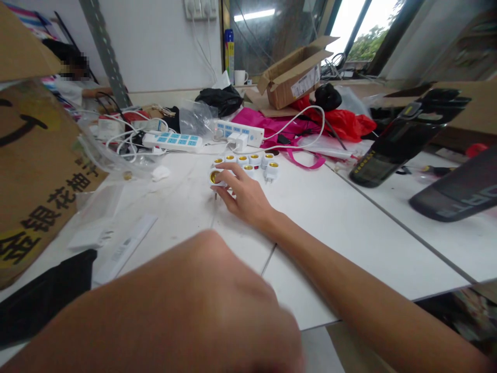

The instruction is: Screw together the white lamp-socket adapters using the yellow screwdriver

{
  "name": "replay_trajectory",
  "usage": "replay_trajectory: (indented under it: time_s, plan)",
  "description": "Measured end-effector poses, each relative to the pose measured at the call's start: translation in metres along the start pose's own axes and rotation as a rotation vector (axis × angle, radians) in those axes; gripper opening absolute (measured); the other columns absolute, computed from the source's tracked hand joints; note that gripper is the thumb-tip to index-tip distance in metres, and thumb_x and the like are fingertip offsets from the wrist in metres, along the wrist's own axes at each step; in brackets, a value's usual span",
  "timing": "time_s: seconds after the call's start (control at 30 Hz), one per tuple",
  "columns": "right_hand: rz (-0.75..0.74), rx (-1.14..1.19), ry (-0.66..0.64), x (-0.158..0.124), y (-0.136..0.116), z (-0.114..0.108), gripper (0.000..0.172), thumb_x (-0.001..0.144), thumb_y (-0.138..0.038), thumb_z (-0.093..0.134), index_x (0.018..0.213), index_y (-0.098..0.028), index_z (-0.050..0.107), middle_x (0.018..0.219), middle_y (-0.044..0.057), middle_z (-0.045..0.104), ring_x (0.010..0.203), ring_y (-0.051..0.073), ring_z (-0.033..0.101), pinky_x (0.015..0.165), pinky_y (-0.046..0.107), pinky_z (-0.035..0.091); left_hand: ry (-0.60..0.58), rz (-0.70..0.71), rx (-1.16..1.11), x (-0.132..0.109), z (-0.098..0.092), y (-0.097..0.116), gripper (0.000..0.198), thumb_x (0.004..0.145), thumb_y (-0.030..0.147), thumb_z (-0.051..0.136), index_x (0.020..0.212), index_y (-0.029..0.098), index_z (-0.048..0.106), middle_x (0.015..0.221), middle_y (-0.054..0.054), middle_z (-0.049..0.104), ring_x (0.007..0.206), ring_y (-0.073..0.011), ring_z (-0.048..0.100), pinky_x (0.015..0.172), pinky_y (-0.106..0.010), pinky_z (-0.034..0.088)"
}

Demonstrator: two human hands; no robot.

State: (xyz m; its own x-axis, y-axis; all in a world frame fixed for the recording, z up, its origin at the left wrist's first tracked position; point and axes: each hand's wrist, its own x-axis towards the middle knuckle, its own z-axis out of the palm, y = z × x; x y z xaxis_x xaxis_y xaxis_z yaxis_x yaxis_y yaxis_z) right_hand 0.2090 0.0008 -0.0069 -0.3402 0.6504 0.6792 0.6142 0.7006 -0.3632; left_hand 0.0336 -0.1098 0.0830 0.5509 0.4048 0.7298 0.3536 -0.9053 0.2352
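Observation:
My right hand (246, 197) reaches over the white table (330, 223), its thumb and fingers closed around a white plug-in lamp holder (215, 177) with a gold-coloured socket. Metal prongs show below that holder. Just behind and to the right of my fingers, several similar white lamp holders (273, 167) stand together, most with their gold sockets facing up. My left hand (233, 311) looms large and blurred in the foreground, close to the camera. Its back faces me, and its fingers are hidden, so I cannot see whether it holds anything.
Two power strips (173, 141) with cables lie behind. At the right are a black bottle (388, 140) and a grey bottle (458, 186). A large brown bag (42, 181) stands at the left, a white box (126, 248) near it. An open carton (291, 77) sits at the back.

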Motion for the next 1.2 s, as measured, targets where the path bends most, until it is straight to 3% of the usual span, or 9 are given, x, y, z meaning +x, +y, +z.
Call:
replay_trajectory:
  time_s: [0.1, 0.17, 0.3, 0.37, 0.43, 0.57, 0.7, 1.03, 1.2]
  plan:
    - [0.018, -0.019, 0.011, 0.000, 0.000, -0.001, 0.008, 0.113, -0.032, 0.057, 0.116, -0.025, 0.060, 0.155, 0.015, 0.062, 0.100, 0.023, 0.076, 0.075, 0.038, 0.062, -0.092, -0.099, -0.146, 0.014, 0.003, -0.024, 0.055, 0.105, 0.037, 0.067, 0.052, 0.027, 0.058, 0.045, 0.003, 0.049, 0.042, -0.0125, 0.046, 0.043, -0.034, 0.040]
    - [0.018, -0.010, 0.020, 0.000, 0.001, -0.001, 0.009, 0.112, -0.031, 0.056, 0.117, -0.025, 0.060, 0.155, 0.016, 0.061, 0.095, 0.022, 0.075, 0.073, 0.038, 0.062, 0.057, -0.280, -0.219, 0.017, 0.015, -0.048, 0.056, 0.108, 0.032, 0.063, 0.054, 0.023, 0.054, 0.048, 0.004, 0.050, 0.044, -0.0104, 0.046, 0.048, -0.031, 0.040]
    - [0.043, 0.052, 0.048, 0.000, 0.001, 0.001, 0.008, 0.112, -0.032, 0.057, 0.115, -0.025, 0.060, 0.151, 0.014, 0.060, 0.091, 0.019, 0.075, 0.071, 0.035, 0.063, 0.495, -0.470, -0.210, -0.002, 0.048, -0.095, 0.027, 0.108, 0.039, 0.070, 0.085, 0.024, 0.068, 0.081, 0.001, 0.069, 0.074, -0.0142, 0.064, 0.072, -0.030, 0.056]
    - [0.052, 0.064, 0.048, 0.000, 0.001, 0.002, 0.009, 0.112, -0.034, 0.059, 0.115, -0.026, 0.060, 0.151, 0.013, 0.060, 0.090, 0.018, 0.074, 0.070, 0.034, 0.062, 0.533, -0.527, -0.206, -0.016, 0.061, -0.110, 0.016, 0.103, 0.039, 0.076, 0.106, 0.025, 0.070, 0.107, -0.002, 0.076, 0.094, -0.0164, 0.071, 0.084, -0.030, 0.060]
    - [0.048, 0.060, 0.040, -0.001, 0.000, 0.002, 0.008, 0.112, -0.033, 0.059, 0.115, -0.026, 0.060, 0.152, 0.013, 0.059, 0.091, 0.018, 0.074, 0.071, 0.035, 0.063, 0.518, -0.602, -0.241, -0.027, 0.070, -0.117, 0.025, 0.102, 0.041, 0.078, 0.120, 0.025, 0.070, 0.126, -0.007, 0.076, 0.110, -0.0187, 0.073, 0.091, -0.030, 0.061]
    - [0.027, 0.028, 0.035, -0.002, 0.000, 0.003, 0.010, 0.109, -0.022, 0.058, 0.117, -0.027, 0.060, 0.154, 0.012, 0.059, 0.102, 0.023, 0.076, 0.080, 0.040, 0.066, 0.420, -0.745, -0.458, -0.035, 0.078, -0.118, 0.033, 0.107, 0.049, 0.070, 0.131, 0.025, 0.071, 0.136, -0.009, 0.077, 0.123, -0.0224, 0.075, 0.101, -0.035, 0.064]
    - [0.016, 0.027, 0.030, -0.003, 0.001, 0.004, 0.017, 0.106, -0.016, 0.057, 0.117, -0.028, 0.059, 0.155, 0.012, 0.058, 0.104, 0.025, 0.076, 0.085, 0.045, 0.067, 0.352, -0.728, -0.584, -0.033, 0.080, -0.114, 0.036, 0.107, 0.052, 0.070, 0.131, 0.025, 0.070, 0.133, -0.009, 0.079, 0.117, -0.0228, 0.079, 0.102, -0.038, 0.066]
    - [0.001, -0.012, 0.049, 0.000, -0.007, 0.002, 0.011, 0.110, -0.021, 0.054, 0.120, -0.027, 0.057, 0.156, 0.014, 0.060, 0.125, 0.030, 0.073, 0.084, 0.042, 0.070, 0.450, -0.786, -0.640, -0.029, 0.076, -0.107, 0.051, 0.095, 0.049, 0.086, 0.136, 0.022, 0.072, 0.132, -0.010, 0.076, 0.115, -0.0233, 0.078, 0.099, -0.035, 0.066]
    - [-0.030, -0.069, 0.070, 0.003, -0.004, -0.002, 0.013, 0.108, -0.020, 0.055, 0.117, -0.029, 0.056, 0.154, 0.011, 0.064, 0.114, 0.029, 0.077, 0.085, 0.045, 0.070, 0.447, -0.856, -0.872, -0.022, 0.075, -0.097, 0.037, 0.094, 0.047, 0.087, 0.119, 0.020, 0.079, 0.123, -0.009, 0.079, 0.109, -0.0230, 0.077, 0.092, -0.033, 0.067]
